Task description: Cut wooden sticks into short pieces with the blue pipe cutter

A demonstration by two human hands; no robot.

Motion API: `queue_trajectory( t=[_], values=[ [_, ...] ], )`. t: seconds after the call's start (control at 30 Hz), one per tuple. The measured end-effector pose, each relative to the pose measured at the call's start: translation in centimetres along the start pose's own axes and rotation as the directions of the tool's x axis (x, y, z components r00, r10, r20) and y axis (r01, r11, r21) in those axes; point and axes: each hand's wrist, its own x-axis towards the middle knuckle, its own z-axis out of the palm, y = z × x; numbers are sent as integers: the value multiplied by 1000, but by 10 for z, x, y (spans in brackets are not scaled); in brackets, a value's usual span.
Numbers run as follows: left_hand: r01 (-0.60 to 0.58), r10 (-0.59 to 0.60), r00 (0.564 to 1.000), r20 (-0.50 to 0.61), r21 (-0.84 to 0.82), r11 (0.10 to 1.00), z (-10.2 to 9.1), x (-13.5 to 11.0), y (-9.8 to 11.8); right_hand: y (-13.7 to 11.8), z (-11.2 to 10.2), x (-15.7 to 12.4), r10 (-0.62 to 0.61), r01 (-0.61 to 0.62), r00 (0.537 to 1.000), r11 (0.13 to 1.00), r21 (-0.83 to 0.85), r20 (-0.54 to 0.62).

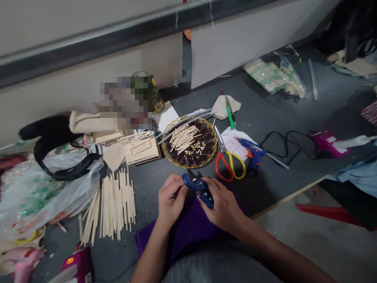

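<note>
My right hand is closed around a blue-handled hand tool with a short dark metal tip, which looks like small cutters. Close by on its left, my left hand has thumb and fingers pinched together against the tool's end; whatever they hold is too small or hidden to make out. Just beyond both hands lies a round woven basket with a yellow rim. It contains a pile of short wooden sticks and tiny cut pieces. Purple cloth lies beneath my hands.
Scissors with red and yellow handles and a blue glue gun lie right of the basket. A green cutter knife rests behind. Long wooden sticks and a stacked stick block are leftward. A cable crosses the right side.
</note>
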Motion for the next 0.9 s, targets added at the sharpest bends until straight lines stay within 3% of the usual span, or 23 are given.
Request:
queue_trajectory(
  t=[0.47,0.67,0.9],
  values=[
    [-31,26,999,30,173,984,1,1,8,3,2,-1,28,-29,999,1000,13,39],
    [-26,16,998,55,172,985,3,1,8,8,6,-5,8,-8,1000,1000,1,20],
    [-5,-10,996,87,171,985,3,1,6,15,4,3,43,-52,988,997,60,145]
  ],
)
